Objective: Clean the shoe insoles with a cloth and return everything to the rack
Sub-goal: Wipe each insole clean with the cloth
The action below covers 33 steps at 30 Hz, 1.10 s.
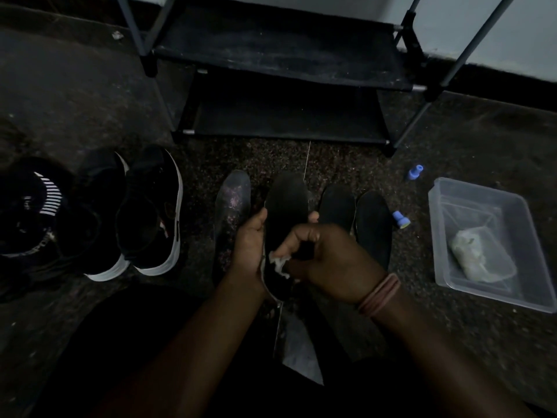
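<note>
My left hand (250, 245) grips a dark insole (286, 203) from below, thumb on its left edge and fingertips showing at its right edge. My right hand (328, 260) pinches a small white cloth (280, 263) against the lower part of that insole. A worn, speckled insole (233, 203) lies on the floor just to the left. Two black insoles (337, 203) (373, 224) lie side by side to the right. The black shoe rack (286, 70) stands straight ahead, and its two visible shelves hold nothing.
A pair of black shoes with white soles (150, 212) stands at the left, beside a darker shoe with a striped lining (33, 212). At the right sits a clear plastic tub (452, 267) holding a pale wad. Two small blue caps (416, 171) (401, 220) lie on the carpet.
</note>
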Motion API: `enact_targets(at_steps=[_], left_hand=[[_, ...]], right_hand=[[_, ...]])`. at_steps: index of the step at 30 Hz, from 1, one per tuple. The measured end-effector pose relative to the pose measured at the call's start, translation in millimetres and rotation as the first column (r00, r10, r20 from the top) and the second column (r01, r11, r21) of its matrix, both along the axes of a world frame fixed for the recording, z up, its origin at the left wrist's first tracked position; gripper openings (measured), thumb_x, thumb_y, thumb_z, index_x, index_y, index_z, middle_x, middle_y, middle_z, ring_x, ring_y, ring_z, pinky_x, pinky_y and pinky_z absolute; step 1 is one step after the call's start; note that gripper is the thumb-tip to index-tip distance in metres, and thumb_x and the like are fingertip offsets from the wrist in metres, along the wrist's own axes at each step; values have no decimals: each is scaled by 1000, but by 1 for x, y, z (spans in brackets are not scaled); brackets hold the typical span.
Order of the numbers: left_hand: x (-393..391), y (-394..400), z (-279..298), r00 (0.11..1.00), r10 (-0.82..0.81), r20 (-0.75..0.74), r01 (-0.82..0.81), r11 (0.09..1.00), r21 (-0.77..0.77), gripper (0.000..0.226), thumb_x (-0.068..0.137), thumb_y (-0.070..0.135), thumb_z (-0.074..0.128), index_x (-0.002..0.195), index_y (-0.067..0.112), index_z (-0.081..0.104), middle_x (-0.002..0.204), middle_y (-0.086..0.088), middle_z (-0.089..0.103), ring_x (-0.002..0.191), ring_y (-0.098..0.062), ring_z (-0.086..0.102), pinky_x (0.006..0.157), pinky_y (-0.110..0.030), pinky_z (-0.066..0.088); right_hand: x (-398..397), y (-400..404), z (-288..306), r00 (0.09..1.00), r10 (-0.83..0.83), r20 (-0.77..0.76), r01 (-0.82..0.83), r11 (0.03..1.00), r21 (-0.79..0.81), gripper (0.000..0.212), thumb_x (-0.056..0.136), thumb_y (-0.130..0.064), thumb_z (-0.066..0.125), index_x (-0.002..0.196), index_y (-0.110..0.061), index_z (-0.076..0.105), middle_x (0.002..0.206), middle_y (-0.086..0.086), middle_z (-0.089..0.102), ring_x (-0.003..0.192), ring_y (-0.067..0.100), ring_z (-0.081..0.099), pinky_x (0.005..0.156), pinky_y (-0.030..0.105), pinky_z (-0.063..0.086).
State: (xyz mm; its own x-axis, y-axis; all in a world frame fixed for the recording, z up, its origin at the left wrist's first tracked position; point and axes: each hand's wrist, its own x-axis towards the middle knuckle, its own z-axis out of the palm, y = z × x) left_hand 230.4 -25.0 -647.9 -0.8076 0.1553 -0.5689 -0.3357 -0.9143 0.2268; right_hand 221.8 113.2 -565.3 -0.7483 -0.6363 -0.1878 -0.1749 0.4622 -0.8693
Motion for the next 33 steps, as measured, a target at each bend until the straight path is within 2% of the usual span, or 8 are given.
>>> enact_targets(at_steps=[5, 8, 10, 15, 21, 26, 30, 33], left_hand=[[6, 16, 9, 996, -88, -9, 87, 993, -79, 59, 105, 47, 33, 115, 3, 71, 106, -21, 74, 92, -33, 75, 76, -39, 61], [7, 11, 5, 994, -93, 59, 100, 984, -146, 64, 105, 49, 30, 119, -1, 68, 105, -24, 74, 91, -34, 74, 81, -40, 52], [6, 6, 3, 987, -122, 108, 143, 966, -216, 69, 105, 53, 28, 129, -4, 59, 99, -23, 74, 92, -34, 71, 79, -38, 49], [3, 16, 10, 965, -159, 210, 211, 944, -253, 78, 100, 67, 26, 114, 1, 66, 85, -23, 75, 70, -33, 75, 73, -38, 49], [-1, 14, -8, 935, -128, 330, 235, 923, -306, 74, 101, 64, 31, 125, 3, 66, 94, -20, 76, 84, -32, 72, 72, -37, 56], [0, 16, -19, 929, -29, 368, 198, 882, -429, 69, 90, 73, 45, 120, 15, 67, 112, -17, 74, 94, -33, 73, 78, -45, 61], [0, 16, -25, 957, 162, 240, 68, 678, -731, 47, 97, 57, 44, 104, 21, 74, 105, -4, 76, 101, -26, 71, 97, -48, 55], [-1, 6, -11, 952, 298, 74, -100, 528, -844, 27, 97, 39, 46, 102, 26, 68, 104, 2, 72, 104, -24, 67, 99, -46, 53]], right_hand=[[-8, 4, -25, 914, -215, -344, 271, 955, 121, 12, 84, -11, 72, 84, -23, 72, 86, -11, 74, 82, 0, 68, 78, 30, 56], [1, 0, -10, 994, -65, 89, 69, 997, -40, 7, 84, -6, 73, 87, -12, 73, 84, -2, 75, 75, 9, 70, 70, 28, 59], [6, -2, 4, 873, 143, 467, -55, 979, -196, 7, 87, 2, 69, 93, -1, 69, 84, 14, 72, 69, 17, 68, 60, 24, 57], [-14, 13, -19, 891, -339, 303, 282, 935, 217, 20, 89, -11, 61, 69, -14, 61, 61, 8, 60, 52, 18, 58, 52, 34, 57], [-5, 2, -46, 549, -521, 654, 300, 853, 427, 30, 100, -32, 50, 73, -17, 55, 56, -1, 40, 43, 11, 33, 42, 17, 37], [-6, -1, -65, 579, -625, 523, 481, 780, 399, 29, 93, -21, 60, 65, -14, 55, 36, -2, 49, 40, 17, 44, 45, 27, 40], [-8, -3, -66, 620, -695, 365, 619, 719, 317, 27, 86, -22, 68, 63, -10, 67, 61, 10, 68, 52, 23, 60, 52, 33, 48], [-10, -4, -77, 715, -665, 215, 569, 732, 375, 28, 90, -30, 65, 74, -9, 72, 66, 2, 68, 55, 10, 59, 49, 14, 46]])
